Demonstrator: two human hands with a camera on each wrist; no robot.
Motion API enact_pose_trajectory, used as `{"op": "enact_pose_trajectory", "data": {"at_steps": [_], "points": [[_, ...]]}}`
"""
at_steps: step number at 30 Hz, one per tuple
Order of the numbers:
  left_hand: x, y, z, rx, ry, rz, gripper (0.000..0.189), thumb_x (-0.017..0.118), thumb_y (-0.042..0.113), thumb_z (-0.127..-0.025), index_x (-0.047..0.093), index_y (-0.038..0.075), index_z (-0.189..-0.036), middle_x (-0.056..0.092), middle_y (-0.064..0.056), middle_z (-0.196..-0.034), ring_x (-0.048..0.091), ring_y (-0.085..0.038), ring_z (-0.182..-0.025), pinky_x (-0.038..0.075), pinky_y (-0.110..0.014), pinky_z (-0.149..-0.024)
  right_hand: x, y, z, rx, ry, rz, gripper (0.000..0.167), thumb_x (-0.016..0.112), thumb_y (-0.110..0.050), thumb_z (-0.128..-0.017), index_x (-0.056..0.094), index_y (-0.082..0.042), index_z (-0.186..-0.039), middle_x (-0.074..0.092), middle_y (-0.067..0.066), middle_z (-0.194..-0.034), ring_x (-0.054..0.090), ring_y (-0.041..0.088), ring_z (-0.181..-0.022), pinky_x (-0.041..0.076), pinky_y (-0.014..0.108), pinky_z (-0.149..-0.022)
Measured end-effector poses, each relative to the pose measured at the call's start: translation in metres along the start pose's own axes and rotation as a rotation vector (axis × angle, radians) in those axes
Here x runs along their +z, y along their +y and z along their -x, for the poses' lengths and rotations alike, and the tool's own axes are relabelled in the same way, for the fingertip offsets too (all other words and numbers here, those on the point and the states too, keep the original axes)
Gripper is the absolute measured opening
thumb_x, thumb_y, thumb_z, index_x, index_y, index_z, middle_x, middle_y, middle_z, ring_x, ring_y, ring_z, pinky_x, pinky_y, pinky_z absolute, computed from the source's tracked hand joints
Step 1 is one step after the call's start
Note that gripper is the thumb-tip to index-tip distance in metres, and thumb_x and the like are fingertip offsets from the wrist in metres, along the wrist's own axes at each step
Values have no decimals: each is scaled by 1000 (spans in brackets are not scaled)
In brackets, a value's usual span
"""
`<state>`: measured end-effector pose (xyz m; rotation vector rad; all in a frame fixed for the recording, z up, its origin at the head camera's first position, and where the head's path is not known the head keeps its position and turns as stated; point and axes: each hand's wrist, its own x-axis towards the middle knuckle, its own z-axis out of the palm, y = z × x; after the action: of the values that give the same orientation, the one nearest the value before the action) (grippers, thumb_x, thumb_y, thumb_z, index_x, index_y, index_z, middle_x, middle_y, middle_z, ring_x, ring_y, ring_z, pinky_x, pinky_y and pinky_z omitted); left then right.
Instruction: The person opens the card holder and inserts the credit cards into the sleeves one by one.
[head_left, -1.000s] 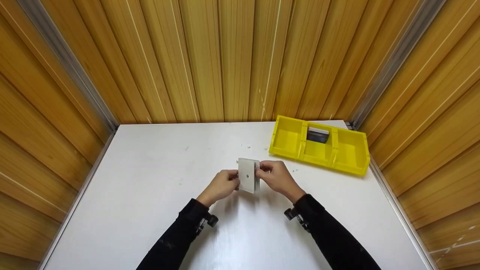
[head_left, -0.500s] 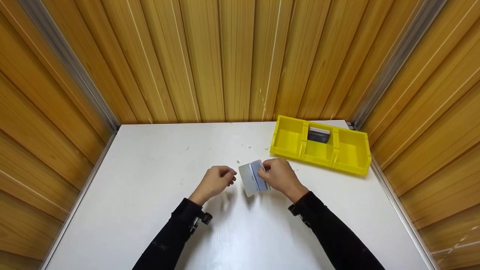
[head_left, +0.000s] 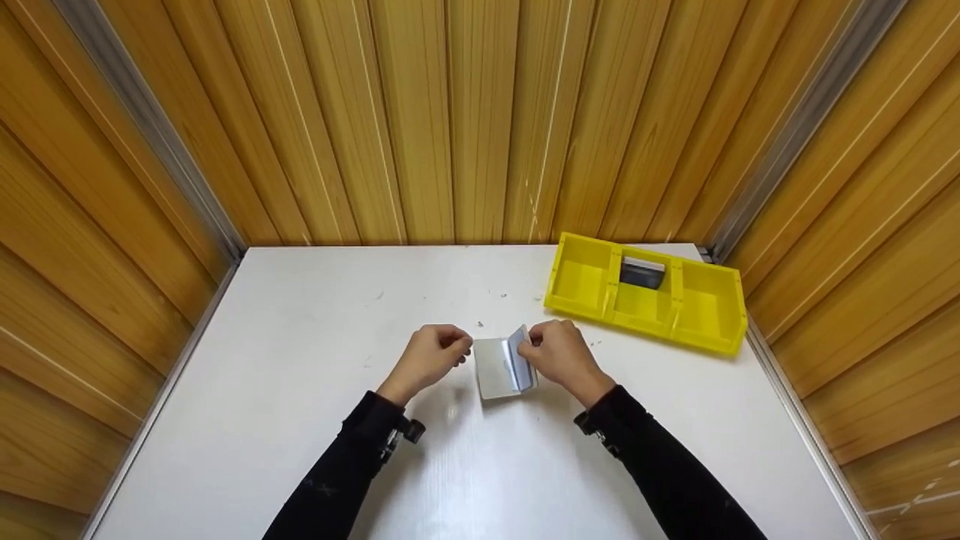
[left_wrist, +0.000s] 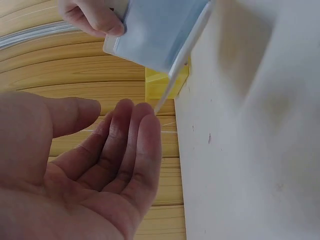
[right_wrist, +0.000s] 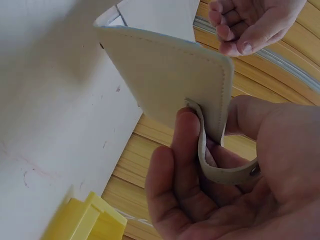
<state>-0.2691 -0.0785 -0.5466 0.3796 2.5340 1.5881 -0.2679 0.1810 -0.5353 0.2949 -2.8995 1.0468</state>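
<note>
My right hand (head_left: 564, 358) pinches a cream card holder (head_left: 491, 369) by its right side, thumb on the inside. The holder stands spread apart over the white table, with bluish clear plastic sleeves (left_wrist: 152, 32) showing within. In the right wrist view, its outer cover (right_wrist: 160, 75) has stitched edges, and a strap (right_wrist: 225, 175) curves out past the fingers of that hand. Left of the holder is my left hand (head_left: 426, 361), holding nothing. Its fingers are gently bent, the thumb apart from them, and the fingertips (left_wrist: 149, 127) lie right at the cover's free edge.
A yellow three-compartment bin (head_left: 607, 313) stands at the table's back right. Its middle compartment holds a dark block-like thing with a pale top (head_left: 642, 273). Wood-patterned walls (head_left: 465, 120) enclose the back and both sides of the white table (head_left: 315, 315).
The card holder went from nearly folded to spread apart, its left cover swinging down leftward. My left hand let go of it and drew back left, while my right hand kept its grip.
</note>
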Motion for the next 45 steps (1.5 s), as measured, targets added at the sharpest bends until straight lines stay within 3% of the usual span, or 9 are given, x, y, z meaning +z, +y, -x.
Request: {"op": "enact_pose_trajectory", "data": {"at_steps": [7,14,21,27,36,41,45], "points": [[6,6,-3,25,-50,-44,22,71,17,-104,81,1,-115,81,-14,-100,70,-12,-82,56,-27,-75,7,-1,1,34,-25,-8,29,74,-17,-91,63,-16,-64,47,-8,-60,44,13,-64,31,27,-59],[14,0,-3,28,-94,-138,20,74,19,-103,83,4,-114,82,-8,-105,70,-14,-88,59,-31,-80,13,-1,2,88,-71,-140,20,75,-16,-91,76,-13,-71,69,-6,-65,59,9,-60,40,23,-54],[17,-9,-2,11,-137,-188,21,74,19,-103,82,4,-116,83,-10,-107,72,-16,-89,62,-36,-85,20,9,2,129,-111,-199,27,72,-15,-92,70,-14,-65,69,-4,-64,59,10,-58,39,23,-53],[18,-18,-1,-27,-137,-215,20,73,17,-104,82,3,-116,82,-10,-106,72,-17,-90,61,-36,-83,23,19,2,184,-126,-221,23,72,-16,-93,74,-13,-71,70,-3,-68,57,11,-62,42,24,-57],[19,-32,0,-10,-109,-271,14,75,11,-100,82,2,-109,81,-12,-102,73,-21,-92,61,-42,-88,21,30,1,161,-121,-80,33,72,-19,-92,58,-17,-62,52,-7,-61,47,11,-62,34,24,-58],[23,-38,1,8,-102,-324,9,78,7,-96,82,2,-104,79,-10,-97,71,-21,-92,61,-42,-88,22,36,2,152,-132,6,31,71,-21,-95,59,-15,-67,45,-5,-64,47,15,-67,33,28,-61],[24,-39,2,-14,-103,-328,11,79,7,-95,82,3,-104,78,-8,-96,68,-20,-91,60,-42,-88,23,41,4,157,-136,85,23,72,-25,-98,70,-10,-80,51,-1,-71,51,18,-74,38,32,-66]]}}
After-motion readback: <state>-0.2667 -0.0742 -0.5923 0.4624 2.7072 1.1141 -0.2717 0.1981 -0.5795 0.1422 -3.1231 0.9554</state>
